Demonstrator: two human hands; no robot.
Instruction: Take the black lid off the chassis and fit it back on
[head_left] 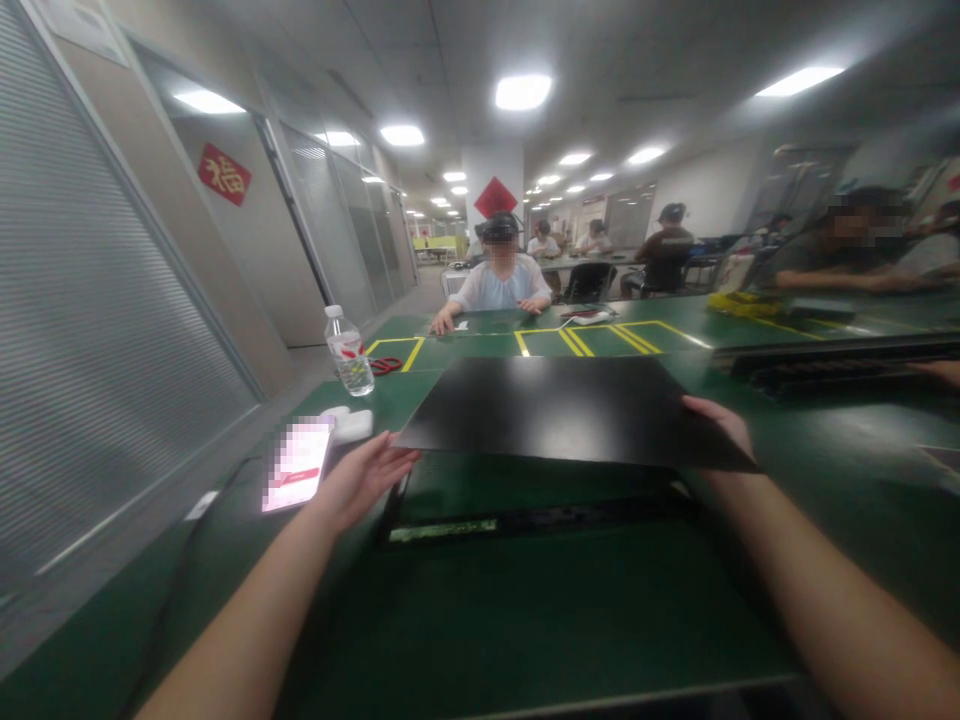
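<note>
A thin black rectangular panel point(547, 405) is held up above the green table, lying nearly flat. My left hand point(367, 475) grips its near left corner, with fingers under the edge. At the right edge, my right hand point(724, 430) holds the panel, thumb on top and the other fingers hidden beneath. Below the panel, a dark frame point(555, 517) rests on the table, with a pale greenish strip at the left of its near bar. The panel hides part of this frame.
Left of the panel lie a lit phone point(300, 465) and a white case point(352, 424). A water bottle point(349, 352) and red-handled scissors point(386, 366) stand beyond. Opposite sits a person point(501, 280). A long black part point(832, 365) lies at right on the green table point(585, 620).
</note>
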